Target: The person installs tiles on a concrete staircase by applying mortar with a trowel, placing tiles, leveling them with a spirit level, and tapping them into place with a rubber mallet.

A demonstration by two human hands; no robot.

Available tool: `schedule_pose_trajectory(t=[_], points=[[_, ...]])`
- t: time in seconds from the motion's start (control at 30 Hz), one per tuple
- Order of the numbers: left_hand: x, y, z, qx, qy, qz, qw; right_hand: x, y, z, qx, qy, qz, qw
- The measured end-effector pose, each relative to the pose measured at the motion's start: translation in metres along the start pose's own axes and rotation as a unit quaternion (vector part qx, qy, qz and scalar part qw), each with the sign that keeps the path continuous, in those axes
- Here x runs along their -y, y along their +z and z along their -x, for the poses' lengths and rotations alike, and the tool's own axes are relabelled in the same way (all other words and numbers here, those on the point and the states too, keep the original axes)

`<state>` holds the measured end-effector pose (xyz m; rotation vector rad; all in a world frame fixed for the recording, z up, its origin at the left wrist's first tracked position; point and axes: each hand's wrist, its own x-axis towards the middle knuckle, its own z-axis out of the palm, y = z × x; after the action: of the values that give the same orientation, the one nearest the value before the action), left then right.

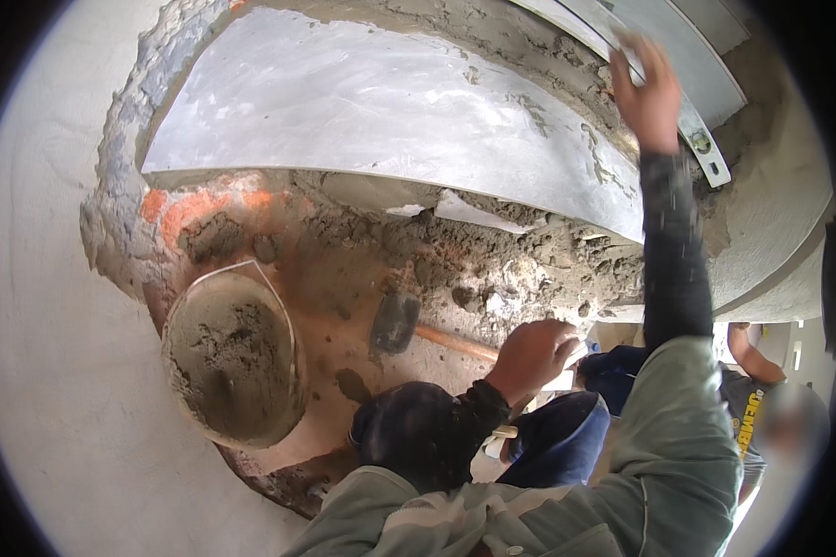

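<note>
My right hand (645,93) is raised at the upper right, slightly blurred, fingers apart over a metal spirit level (701,144) on the upper step; whether it touches the level is unclear. Below, a long pale grey curved slab (390,107) is set among wet mortar (474,232). My left hand (529,357) is low near my knee, fingers curled; what they hold, if anything, is unclear. A black-headed mallet (395,323) with a wooden handle lies just left of it.
A bucket of grey mortar (232,357) stands at the lower left beside a pale plastered wall (46,278). Rough broken edging borders the slab's left end. More grey slabs rise at the upper right. Another person (752,399) is at the lower right.
</note>
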<state>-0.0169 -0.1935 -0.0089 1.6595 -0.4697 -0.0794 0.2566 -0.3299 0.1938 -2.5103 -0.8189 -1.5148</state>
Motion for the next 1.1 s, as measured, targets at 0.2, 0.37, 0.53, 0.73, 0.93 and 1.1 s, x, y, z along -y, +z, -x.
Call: schedule_pose_trajectory(t=[0.2,0.37,0.53,0.73,0.93,1.1], points=[[0.013,-0.029,0.002,-0.117,-0.067,-0.059,0.989,0.092,-0.11,0.236,0.148,0.31,-0.036,0.939],[0.009,-0.047,-0.007,-0.168,-0.025,-0.064,0.983,0.117,-0.186,0.427,0.382,0.517,0.065,0.763],[0.028,-0.064,-0.006,-0.115,-0.075,-0.072,0.988,0.116,-0.186,0.495,0.699,0.326,-0.087,0.63],[0.018,-0.056,0.007,-0.099,-0.093,-0.119,0.984,0.05,-0.18,0.557,0.759,0.346,0.028,0.551],[0.016,-0.03,0.02,-0.015,-0.061,-0.189,0.98,-0.005,-0.217,0.69,0.639,0.479,0.05,0.599],[0.009,-0.015,0.041,0.047,-0.036,-0.256,0.965,0.03,-0.194,0.803,0.647,0.55,-0.002,0.528]])
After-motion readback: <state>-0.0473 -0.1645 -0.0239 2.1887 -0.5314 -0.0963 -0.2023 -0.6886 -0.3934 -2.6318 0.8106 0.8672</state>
